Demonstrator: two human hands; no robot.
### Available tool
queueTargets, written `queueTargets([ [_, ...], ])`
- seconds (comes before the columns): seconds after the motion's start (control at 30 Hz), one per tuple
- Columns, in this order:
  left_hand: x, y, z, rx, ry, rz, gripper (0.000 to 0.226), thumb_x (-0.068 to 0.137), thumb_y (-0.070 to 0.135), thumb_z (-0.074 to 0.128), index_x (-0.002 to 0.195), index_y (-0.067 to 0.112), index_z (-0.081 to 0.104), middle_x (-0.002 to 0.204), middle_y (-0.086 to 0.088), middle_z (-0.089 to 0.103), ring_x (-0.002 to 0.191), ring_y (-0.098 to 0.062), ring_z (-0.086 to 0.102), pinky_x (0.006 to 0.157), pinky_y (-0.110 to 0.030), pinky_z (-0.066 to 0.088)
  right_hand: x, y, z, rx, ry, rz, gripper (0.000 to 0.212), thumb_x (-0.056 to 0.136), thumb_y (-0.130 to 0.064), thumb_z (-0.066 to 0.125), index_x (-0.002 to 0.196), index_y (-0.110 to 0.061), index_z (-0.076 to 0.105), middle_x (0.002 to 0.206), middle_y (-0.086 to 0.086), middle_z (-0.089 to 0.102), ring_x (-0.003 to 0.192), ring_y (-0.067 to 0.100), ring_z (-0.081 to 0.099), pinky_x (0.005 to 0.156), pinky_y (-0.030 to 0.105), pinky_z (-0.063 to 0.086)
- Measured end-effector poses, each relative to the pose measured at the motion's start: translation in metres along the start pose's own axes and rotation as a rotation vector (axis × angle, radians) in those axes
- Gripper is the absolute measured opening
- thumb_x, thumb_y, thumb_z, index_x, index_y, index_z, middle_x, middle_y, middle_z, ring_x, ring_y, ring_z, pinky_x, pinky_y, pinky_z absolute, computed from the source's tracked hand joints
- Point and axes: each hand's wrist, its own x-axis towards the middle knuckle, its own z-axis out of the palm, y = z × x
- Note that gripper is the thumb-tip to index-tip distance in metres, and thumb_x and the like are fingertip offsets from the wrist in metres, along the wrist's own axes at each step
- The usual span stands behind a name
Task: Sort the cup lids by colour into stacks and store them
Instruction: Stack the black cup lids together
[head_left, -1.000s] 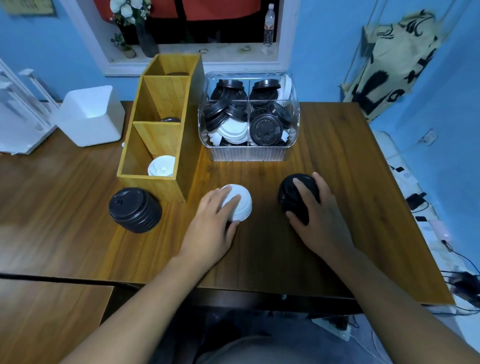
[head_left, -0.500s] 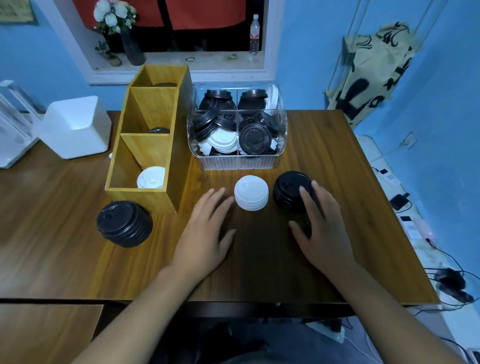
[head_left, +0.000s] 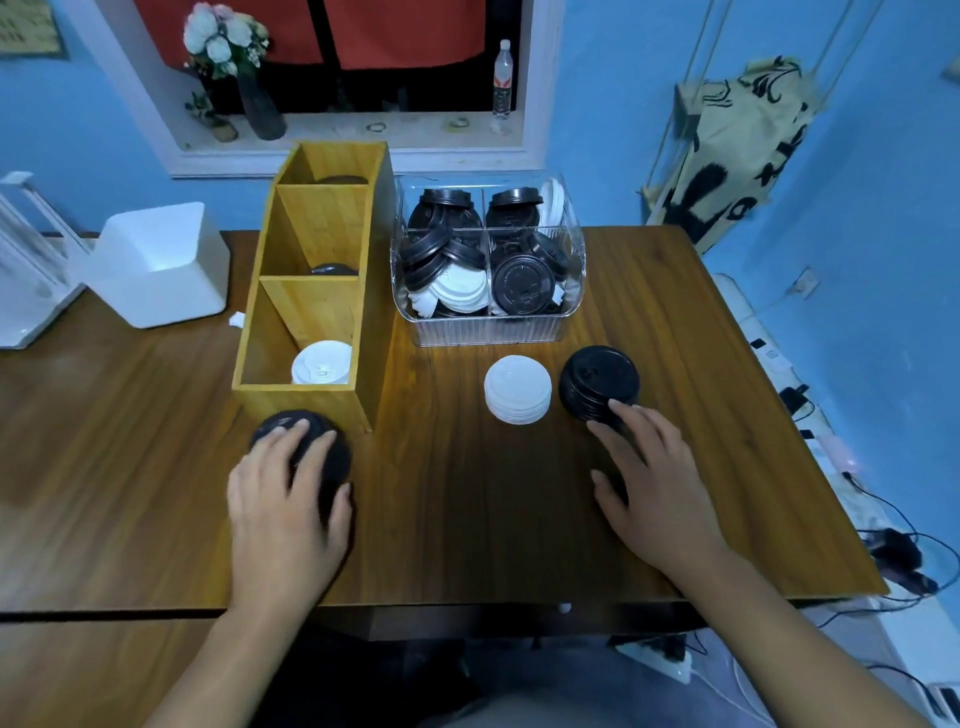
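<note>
Three sorted stacks stood on the tabletop (head_left: 467, 530). The left black stack (head_left: 336, 451) sat just in front of the wooden organiser (head_left: 317, 410). The white stack (head_left: 518, 388) and the right black stack (head_left: 598, 382) sat side by side, near but apart, in front of the clear bin (head_left: 488, 327).

Your left hand (head_left: 283, 514) lay over the left black stack, fingers draped across its top and thumb wrapped round its near side, holding it. Your right hand (head_left: 657, 493) was spread flat and held nothing. One fingertip (head_left: 618, 406) touched the near edge of the right black stack.

Risks noted:
- A top-down hold on nested lids may let the lower ones shear or drop away on lifting.
- The organiser's front wall stood close and could catch the stack.
- The nearest compartment held a white lid (head_left: 321, 364), so black lids placed there would mix colours.
- A push from your right fingertip could slide that stack into the white one.

Visibility limits:
- The left black stack was blurred and largely covered, so its lid count and your true purchase on it could not be confirmed.
- The middle and far compartments showed only dark slivers behind their walls.
- Lids in the clear bin overlapped, leaving the number still unsorted unclear.
</note>
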Motion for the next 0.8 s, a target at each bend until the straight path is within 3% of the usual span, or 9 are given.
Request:
queueTargets([
  [0.17,-0.008,0.039,0.008,-0.122,-0.042,0.236,0.051,0.089,0.011,0.066,0.140,0.011,0.058,0.149,-0.011,0.050,0.140,-0.033,0.044,0.113,-0.058,0.036,-0.001,-0.004,-0.003,-0.007,-0.007,0.029,0.050,0.093,-0.030,0.066,0.141,-0.016,0.057,0.153,0.005,0.041,0.140,0.029,0.037,0.110,0.047,0.041],
  [0.33,0.032,0.068,0.030,-0.131,-0.159,0.248,0.077,0.084,0.012,0.077,0.151,0.012,0.039,0.155,-0.007,0.044,0.146,-0.026,0.037,0.116,-0.053,0.038,-0.006,-0.007,-0.002,-0.010,-0.005,0.068,0.050,0.094,-0.028,0.066,0.141,-0.017,0.057,0.150,0.005,0.045,0.138,0.030,0.040,0.107,0.047,0.044],
  [0.47,0.061,0.083,0.048,-0.096,-0.211,0.287,0.074,0.088,0.014,0.071,0.153,0.014,0.036,0.160,-0.007,0.039,0.151,-0.026,0.030,0.121,-0.047,0.025,-0.009,-0.012,-0.003,-0.028,-0.001,0.097,0.048,0.094,-0.026,0.065,0.140,-0.017,0.057,0.149,0.004,0.046,0.136,0.030,0.042,0.105,0.048,0.046],
  [0.57,0.073,0.089,0.056,-0.131,-0.212,0.316,0.071,0.089,0.011,0.068,0.153,0.014,0.038,0.160,-0.007,0.040,0.151,-0.026,0.031,0.122,-0.048,0.025,-0.009,-0.014,-0.004,-0.053,-0.007,0.129,0.050,0.093,-0.026,0.066,0.142,-0.018,0.055,0.149,0.004,0.046,0.136,0.030,0.043,0.102,0.052,0.047],
  [0.8,0.094,0.104,0.073,-0.162,-0.212,0.374,0.070,0.091,0.018,0.066,0.154,0.014,0.036,0.161,-0.005,0.038,0.151,-0.025,0.031,0.122,-0.049,0.028,0.014,-0.007,-0.008,-0.067,-0.041,0.267,0.076,0.094,-0.038,0.064,0.159,-0.025,0.025,0.167,0.005,0.017,0.153,0.029,0.018,0.122,0.048,0.024],
])
